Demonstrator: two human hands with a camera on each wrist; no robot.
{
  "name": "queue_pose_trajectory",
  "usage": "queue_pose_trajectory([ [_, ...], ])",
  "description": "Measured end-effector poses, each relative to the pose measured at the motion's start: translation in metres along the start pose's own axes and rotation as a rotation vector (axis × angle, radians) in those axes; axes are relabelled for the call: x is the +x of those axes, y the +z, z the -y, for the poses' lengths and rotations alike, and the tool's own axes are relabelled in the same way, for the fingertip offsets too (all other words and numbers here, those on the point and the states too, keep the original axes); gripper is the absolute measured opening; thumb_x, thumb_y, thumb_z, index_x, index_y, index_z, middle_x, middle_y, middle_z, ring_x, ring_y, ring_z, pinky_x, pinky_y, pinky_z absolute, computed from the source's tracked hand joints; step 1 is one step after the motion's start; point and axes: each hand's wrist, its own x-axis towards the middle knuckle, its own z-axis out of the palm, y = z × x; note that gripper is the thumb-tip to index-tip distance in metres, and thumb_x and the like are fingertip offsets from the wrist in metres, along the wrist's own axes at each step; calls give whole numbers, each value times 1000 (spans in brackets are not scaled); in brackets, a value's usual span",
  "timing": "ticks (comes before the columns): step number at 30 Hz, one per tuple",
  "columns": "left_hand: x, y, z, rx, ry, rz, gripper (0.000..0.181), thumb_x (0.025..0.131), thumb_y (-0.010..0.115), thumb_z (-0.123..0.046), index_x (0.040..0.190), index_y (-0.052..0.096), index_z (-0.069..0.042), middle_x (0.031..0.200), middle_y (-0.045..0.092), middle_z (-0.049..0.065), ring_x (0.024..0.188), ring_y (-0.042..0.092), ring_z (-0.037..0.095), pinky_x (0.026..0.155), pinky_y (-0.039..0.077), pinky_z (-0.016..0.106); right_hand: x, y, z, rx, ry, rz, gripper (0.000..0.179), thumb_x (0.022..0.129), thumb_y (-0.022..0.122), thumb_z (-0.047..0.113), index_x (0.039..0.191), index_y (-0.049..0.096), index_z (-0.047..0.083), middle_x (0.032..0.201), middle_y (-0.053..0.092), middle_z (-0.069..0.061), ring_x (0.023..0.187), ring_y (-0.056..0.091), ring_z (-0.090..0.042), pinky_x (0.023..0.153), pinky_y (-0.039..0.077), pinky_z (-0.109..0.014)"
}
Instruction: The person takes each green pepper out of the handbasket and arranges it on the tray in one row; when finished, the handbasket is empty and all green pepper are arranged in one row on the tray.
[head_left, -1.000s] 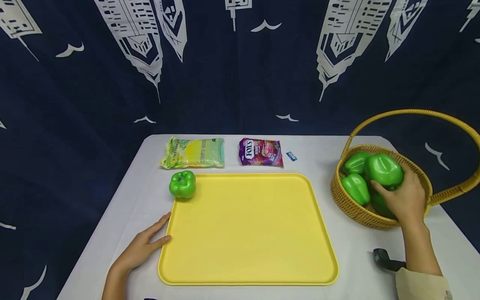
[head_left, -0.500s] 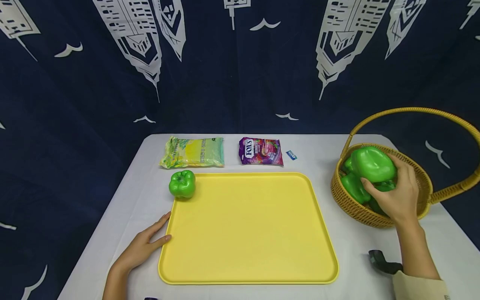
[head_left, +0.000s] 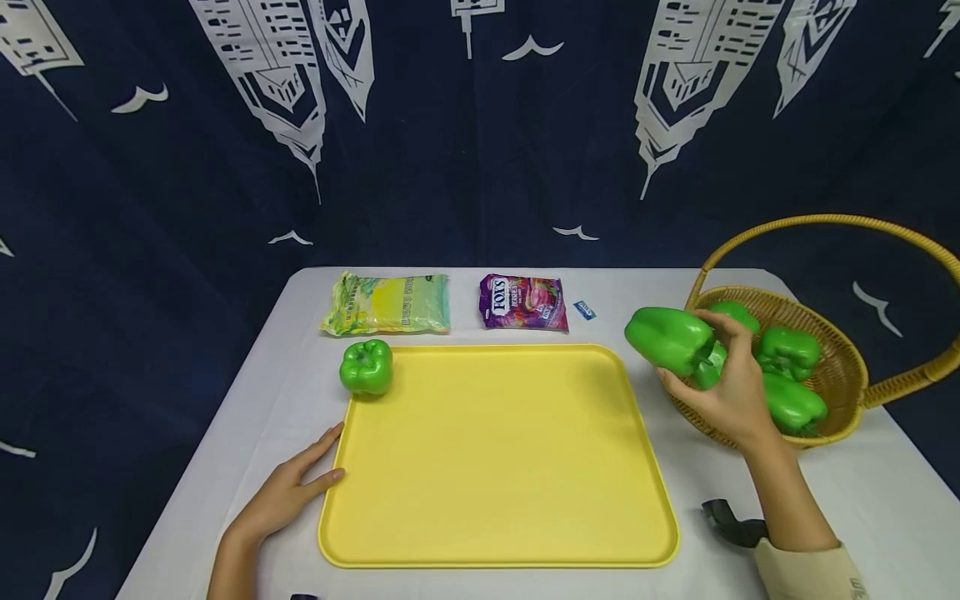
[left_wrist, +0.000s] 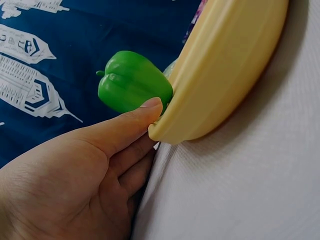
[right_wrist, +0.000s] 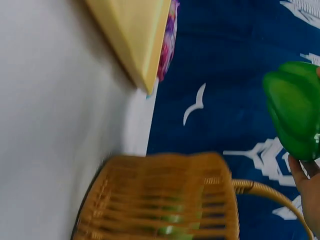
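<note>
In the head view my right hand (head_left: 727, 383) grips a green bell pepper (head_left: 670, 340) above the left rim of a wicker basket (head_left: 840, 367). The same held pepper (right_wrist: 295, 107) appears at the right edge of the right wrist view. Several more green peppers lie in the basket, partly hidden by the hand. My left hand (head_left: 288, 487) touches the left edge of a yellow tray (head_left: 495, 467), fingers mostly straight. At the tray's far left corner stands another green bell pepper (head_left: 366, 367), seen also beyond the left thumb in the left wrist view.
Behind the tray lie a green-yellow packet (head_left: 388, 305), a purple candy bag (head_left: 523, 303) and a small blue wrapper (head_left: 584, 310). The basket's tall handle (head_left: 832, 221) arches over its right side. A patterned dark blue cloth (head_left: 480, 167) hangs behind the white table (head_left: 187, 533).
My right hand has lifted the bell pepper from the basket and carried it left, past the basket's rim. The left hand has stayed at the tray's edge.
</note>
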Motion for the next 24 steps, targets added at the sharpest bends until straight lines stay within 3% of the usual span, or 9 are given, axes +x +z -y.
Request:
queue_pose_trajectory([
  [4, 0, 0, -1, 3, -5, 0, 65, 88, 60, -41, 145, 32, -25, 148, 27, 11, 136, 21, 31, 106, 19, 55, 4, 9, 5, -36, -27, 35, 91, 57, 80, 3, 137, 37, 6, 130, 47, -11, 112, 43, -17, 85, 33, -18],
  [8, 0, 0, -1, 2, -10, -2, 66, 88, 60, -41, 145, 32, -24, 148, 27, 11, 136, 21, 32, 106, 19, 56, 10, 19, 8, -10, -110, 30, 79, 66, 77, 31, 133, 44, 5, 129, 44, -15, 114, 42, -25, 89, 34, -22],
  [14, 0, 1, 0, 9, -8, -8, 66, 88, 60, -40, 145, 32, -23, 148, 27, 12, 135, 21, 33, 106, 19, 57, 15, 35, 14, 19, -172, 30, 79, 72, 66, 55, 131, 50, 5, 121, 43, -23, 112, 41, -27, 92, 34, -21],
  [17, 1, 1, 1, 8, -3, -10, 66, 88, 60, -40, 145, 33, -23, 148, 27, 11, 135, 22, 33, 106, 19, 57, 16, 42, 19, 6, -166, 66, 82, 72, 67, 57, 134, 48, 7, 121, 47, -19, 112, 42, -26, 93, 36, -27],
  [24, 1, 0, 1, 13, 2, -16, 65, 88, 60, -41, 145, 33, -24, 148, 28, 12, 135, 22, 33, 105, 20, 57, 23, 67, 33, -3, -180, 183, 81, 61, 85, 30, 132, 50, 9, 121, 53, -9, 110, 43, -23, 86, 42, -38],
])
